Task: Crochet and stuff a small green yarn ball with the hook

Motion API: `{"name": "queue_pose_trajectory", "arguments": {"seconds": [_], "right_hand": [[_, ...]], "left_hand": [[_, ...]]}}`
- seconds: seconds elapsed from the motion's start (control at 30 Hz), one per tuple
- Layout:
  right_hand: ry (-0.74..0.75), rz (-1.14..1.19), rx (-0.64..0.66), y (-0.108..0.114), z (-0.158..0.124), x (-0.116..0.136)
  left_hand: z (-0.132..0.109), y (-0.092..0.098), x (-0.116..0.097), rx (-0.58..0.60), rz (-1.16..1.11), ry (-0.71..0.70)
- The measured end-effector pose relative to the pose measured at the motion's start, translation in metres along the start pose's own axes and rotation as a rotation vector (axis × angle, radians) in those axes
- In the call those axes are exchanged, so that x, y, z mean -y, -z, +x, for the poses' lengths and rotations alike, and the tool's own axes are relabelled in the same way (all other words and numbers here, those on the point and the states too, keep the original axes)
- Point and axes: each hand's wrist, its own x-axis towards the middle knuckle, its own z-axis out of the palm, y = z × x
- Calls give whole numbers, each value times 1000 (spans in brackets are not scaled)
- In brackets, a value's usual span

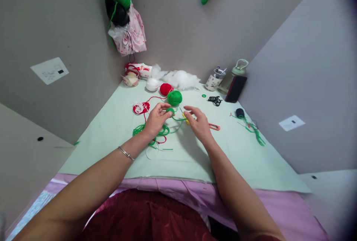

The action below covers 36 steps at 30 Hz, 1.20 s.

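Observation:
My left hand (156, 120) pinches a small green crocheted piece (170, 111) above the pale green table (228, 155). My right hand (198, 122) grips a yellow-handled crochet hook (184, 116), its tip aimed at that piece. Green yarn (178, 119) runs between the two hands. A loose tangle of green yarn (152, 132) lies under my left wrist. A green yarn ball (174, 97) sits just beyond the hands, with a red ball (166, 89) behind it.
A red-and-white crocheted piece (141, 108) lies left of the hands. Orange scissors (214, 126) lie to the right. White stuffing (181, 79), a cup (214, 81), a bottle (235, 73), a dark phone (235, 88) and a black spool (240, 113) stand farther back.

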Motion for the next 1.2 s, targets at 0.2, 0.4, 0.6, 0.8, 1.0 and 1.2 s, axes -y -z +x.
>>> {"name": "queue_pose_trajectory", "arguments": {"seconds": [0.2, 0.4, 0.6, 0.8, 1.0, 1.2], "right_hand": [[-14, 206, -37, -1, 0, 1], [-131, 438, 168, -15, -7, 10], [-118, 424, 144, -24, -5, 3], [-134, 430, 141, -25, -8, 9], [-225, 430, 280, -24, -11, 15], [-202, 323, 335, -20, -11, 11]], "left_hand": [[-1, -1, 2, 19, 19, -35], [-5, -4, -3, 79, 67, -40], [-6, -5, -5, 86, 96, -24], [-8, -6, -5, 22, 103, -33], [-5, -6, 0, -9, 46, -50], [2, 0, 9, -24, 22, -53]]}}
